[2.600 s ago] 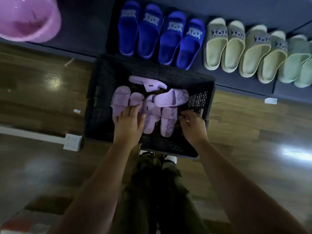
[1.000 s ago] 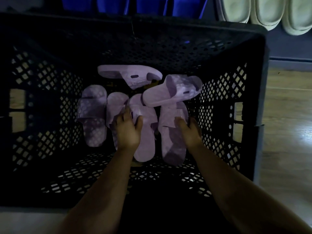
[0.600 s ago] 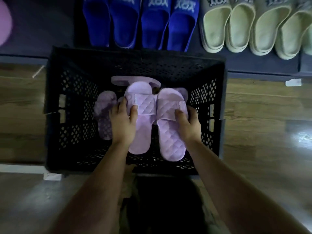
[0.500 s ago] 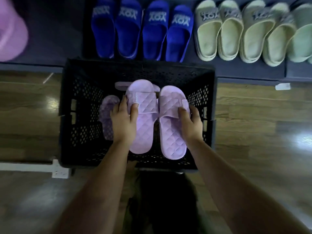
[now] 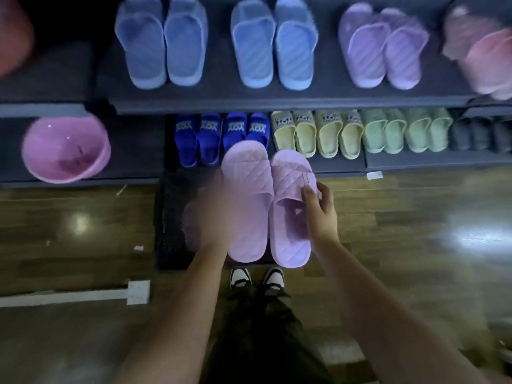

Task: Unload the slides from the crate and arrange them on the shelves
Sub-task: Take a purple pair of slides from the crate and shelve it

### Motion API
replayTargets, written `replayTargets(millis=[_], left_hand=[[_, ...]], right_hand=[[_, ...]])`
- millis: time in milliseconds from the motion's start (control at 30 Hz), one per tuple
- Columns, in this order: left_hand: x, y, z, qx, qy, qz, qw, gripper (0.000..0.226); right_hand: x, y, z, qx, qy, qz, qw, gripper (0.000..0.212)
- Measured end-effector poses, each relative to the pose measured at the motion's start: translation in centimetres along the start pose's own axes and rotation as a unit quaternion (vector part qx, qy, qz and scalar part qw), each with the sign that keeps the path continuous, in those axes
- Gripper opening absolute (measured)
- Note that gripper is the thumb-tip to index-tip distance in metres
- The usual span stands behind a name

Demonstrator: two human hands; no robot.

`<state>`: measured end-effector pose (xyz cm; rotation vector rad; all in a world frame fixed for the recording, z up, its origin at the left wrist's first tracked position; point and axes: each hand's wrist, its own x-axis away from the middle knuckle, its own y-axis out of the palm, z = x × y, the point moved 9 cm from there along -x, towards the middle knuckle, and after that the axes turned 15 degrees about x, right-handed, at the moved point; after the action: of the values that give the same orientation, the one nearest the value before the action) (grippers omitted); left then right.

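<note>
Two lilac quilted slides are held side by side above the black crate (image 5: 166,217) on the floor. My left hand (image 5: 214,217), blurred by motion, grips the left slide (image 5: 246,195) at its left edge. My right hand (image 5: 318,214) pinches the strap of the right slide (image 5: 288,217). More lilac slides (image 5: 191,225) lie in the crate, mostly hidden behind my hands. The lower shelf (image 5: 415,162) carries blue slides (image 5: 210,137), yellow slides (image 5: 315,131) and green slides (image 5: 401,128). The upper shelf (image 5: 277,99) carries pale blue slides (image 5: 216,42) and purple slides (image 5: 382,45).
A pink basin (image 5: 65,148) sits on the lower shelf at the left. Dark slides (image 5: 479,134) stand at the lower shelf's right end and pink ones (image 5: 482,51) at the upper right. A white power strip (image 5: 137,292) lies on the wooden floor left of my feet (image 5: 256,277).
Both hands have lifted the pair of lilac slides up out of the crate. The view has pulled back and up, so the upper shelf now shows.
</note>
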<state>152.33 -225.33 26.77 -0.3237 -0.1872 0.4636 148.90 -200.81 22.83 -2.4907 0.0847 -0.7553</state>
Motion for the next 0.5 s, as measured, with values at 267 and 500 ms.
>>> replayTargets(millis=[267, 500], left_hand=[[0.8, 0.6, 15.2, 0.031, 0.086, -0.036, 0.995, 0.074], [3.9, 6.0, 23.3, 0.025, 0.152, -0.096, 0.983, 0.076]], right_hand=[[6.8, -12.8, -8.5, -0.018, -0.061, 0.11, 0.992, 0.042], [9.6, -23.6, -10.0, -0.023, -0.089, 0.178, 0.98, 0.042]])
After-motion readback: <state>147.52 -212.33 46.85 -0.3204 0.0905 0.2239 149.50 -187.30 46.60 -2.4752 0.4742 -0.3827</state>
